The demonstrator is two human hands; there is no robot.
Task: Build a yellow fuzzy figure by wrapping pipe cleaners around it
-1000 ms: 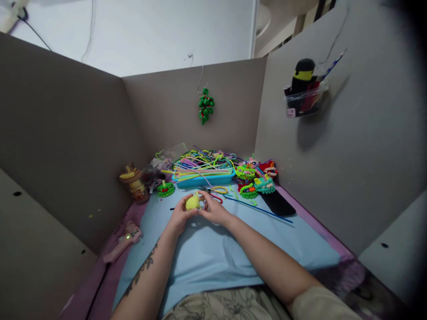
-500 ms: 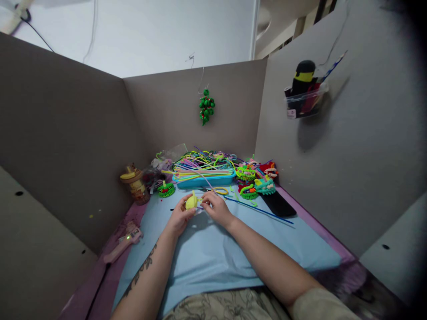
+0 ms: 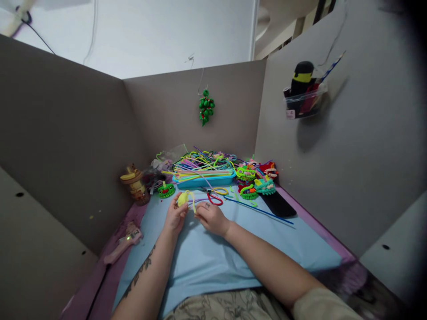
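Note:
My left hand point(image 3: 175, 215) is closed round a small yellow piece point(image 3: 183, 199) that looks wound from pipe cleaner. A loose yellow pipe cleaner end point(image 3: 191, 196) arches from it toward my right hand point(image 3: 212, 218), whose fingers pinch its tip. Just past my hands lie scissors with one red handle loop point(image 3: 215, 199) and a yellow-orange loop point(image 3: 220, 191). A purple stem point(image 3: 202, 200) passes behind the yellow strand. Left of my hands sits a green pipe cleaner frog-like head point(image 3: 166, 190).
A blue tray point(image 3: 203, 181) heaped with pipe cleaners stands at the back. Several finished pieces point(image 3: 265, 185) and a black phone-like slab point(image 3: 277, 204) lie right. A pink glue gun point(image 3: 125, 244) and a cup point(image 3: 136, 186) are left. Grey panels point(image 3: 193, 111) enclose the table.
My left hand has shifted left with the yellow piece, and the strand between my hands now shows longer and arched. The red loop has come into view.

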